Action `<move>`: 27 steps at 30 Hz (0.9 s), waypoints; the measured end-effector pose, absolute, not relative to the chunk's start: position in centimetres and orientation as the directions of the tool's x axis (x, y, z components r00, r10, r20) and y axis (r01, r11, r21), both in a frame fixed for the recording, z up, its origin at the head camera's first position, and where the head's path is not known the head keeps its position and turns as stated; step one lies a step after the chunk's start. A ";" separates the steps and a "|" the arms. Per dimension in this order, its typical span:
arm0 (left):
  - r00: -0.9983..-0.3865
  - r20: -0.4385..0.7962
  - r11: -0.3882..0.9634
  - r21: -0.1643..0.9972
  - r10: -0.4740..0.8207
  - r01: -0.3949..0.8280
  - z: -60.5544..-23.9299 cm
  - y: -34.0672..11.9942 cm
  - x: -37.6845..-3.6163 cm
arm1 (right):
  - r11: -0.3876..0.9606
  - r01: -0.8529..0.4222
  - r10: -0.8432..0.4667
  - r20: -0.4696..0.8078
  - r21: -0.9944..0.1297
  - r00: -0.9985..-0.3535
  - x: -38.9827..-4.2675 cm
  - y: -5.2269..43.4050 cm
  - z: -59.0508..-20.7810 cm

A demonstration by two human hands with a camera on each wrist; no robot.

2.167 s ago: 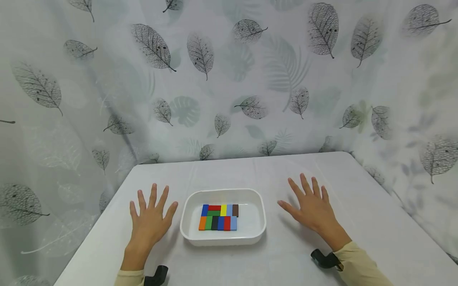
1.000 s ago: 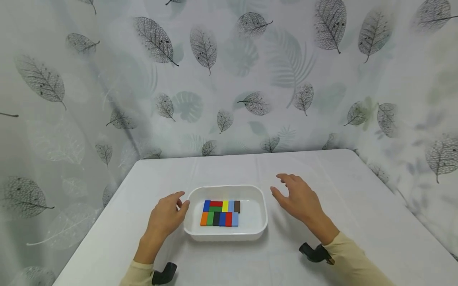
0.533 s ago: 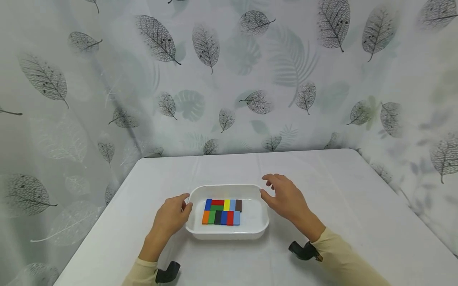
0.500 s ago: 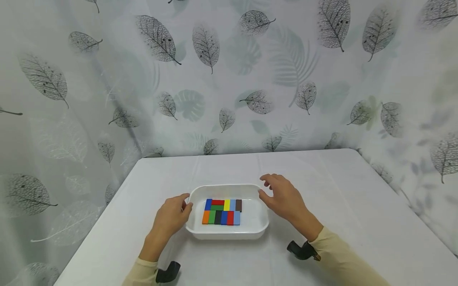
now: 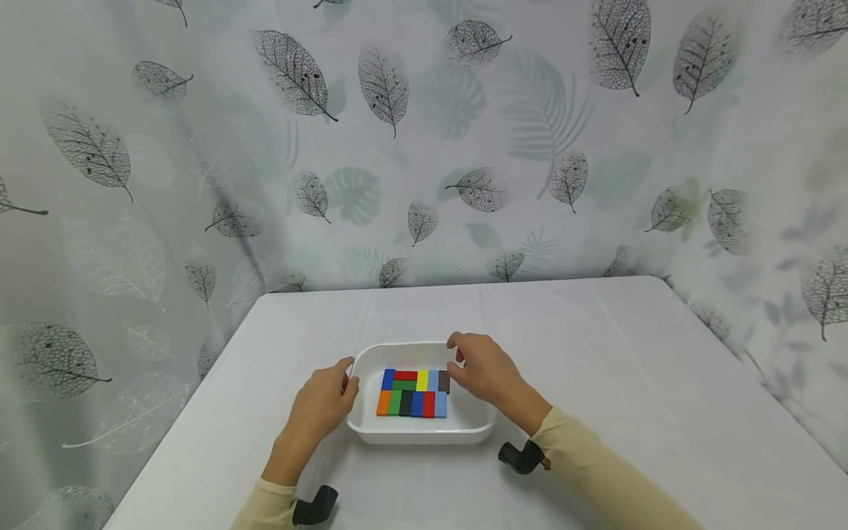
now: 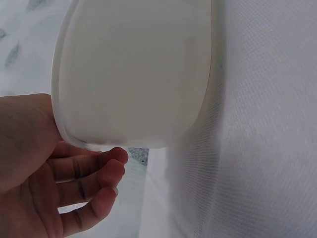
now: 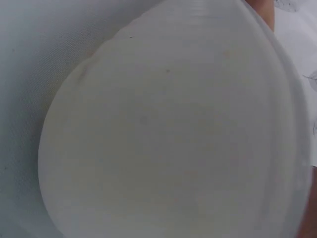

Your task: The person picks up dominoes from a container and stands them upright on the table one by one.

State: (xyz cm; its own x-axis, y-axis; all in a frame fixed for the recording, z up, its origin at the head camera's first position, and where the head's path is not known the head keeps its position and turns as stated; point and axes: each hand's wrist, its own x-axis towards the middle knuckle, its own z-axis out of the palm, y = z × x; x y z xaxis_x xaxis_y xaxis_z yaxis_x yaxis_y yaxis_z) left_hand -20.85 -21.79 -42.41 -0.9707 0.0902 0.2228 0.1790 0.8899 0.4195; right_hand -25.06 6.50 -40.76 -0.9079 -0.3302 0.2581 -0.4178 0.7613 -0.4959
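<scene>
A white plastic tray (image 5: 420, 436) stands on the table, with several small flat coloured blocks (image 5: 417, 403) laid in two touching rows inside it. My left hand (image 5: 321, 403) grips the tray's left rim, thumb on the inner side and fingers outside; in the left wrist view the fingers (image 6: 89, 186) bend beneath the rim's corner. Over the tray's right half hovers my right hand (image 5: 489, 369), fingers loosely bent, nothing held. Its thumb and index finger are apart, close to the brown block (image 5: 444, 381). The tray's outer wall (image 7: 163, 129) hides most of that hand in the right wrist view.
The white-covered table (image 5: 596, 353) extends around the tray on all sides. Behind and beside it hangs a leaf-patterned curtain (image 5: 424, 147). A black camera mount (image 5: 316, 506) sits at the left wrist, another black mount (image 5: 521, 457) at the right.
Both hands have come in from flat, spread poses beside the tray. The left has taken hold of the tray's left rim; the right has moved leftward over the tray. The blocks keep their arrangement.
</scene>
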 end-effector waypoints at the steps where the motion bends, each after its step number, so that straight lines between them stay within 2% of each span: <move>1: -0.970 0.223 0.890 0.419 0.093 0.182 -42.4 -21.8 -20.8 | 0.761 -0.414 -0.338 0.240 -0.500 -0.910 -25.2 6.3 -40.9; 7: -0.969 0.224 0.887 0.420 0.105 0.193 -42.6 -21.8 -20.7 | 0.767 -0.372 -0.363 0.124 -0.523 -0.924 -26.0 5.5 -41.4; 12: -0.965 0.239 0.888 0.413 0.110 0.203 -42.7 -21.7 -20.8 | 0.771 -0.357 -0.375 0.077 -0.528 -0.924 -26.4 4.9 -41.6; 22: -0.967 0.231 0.893 0.404 0.111 0.199 -42.7 -21.7 -20.9 | 0.847 -0.367 -0.380 0.044 -0.384 -0.924 -27.1 3.9 -42.2; 27: -0.966 0.233 0.891 0.404 0.117 0.205 -42.8 -21.8 -21.0 | 0.846 -0.357 -0.376 0.032 -0.395 -0.926 -27.2 3.6 -42.6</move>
State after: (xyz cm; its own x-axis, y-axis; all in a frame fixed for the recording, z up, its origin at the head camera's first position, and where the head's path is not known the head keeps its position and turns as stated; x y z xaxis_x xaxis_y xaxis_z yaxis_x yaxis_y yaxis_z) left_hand -20.95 -21.77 -42.82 -0.9655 0.1170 0.2326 0.2054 0.8914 0.4041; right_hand -27.18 3.65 -42.61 -0.9261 -0.3760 0.0318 -0.3572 0.8464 -0.3950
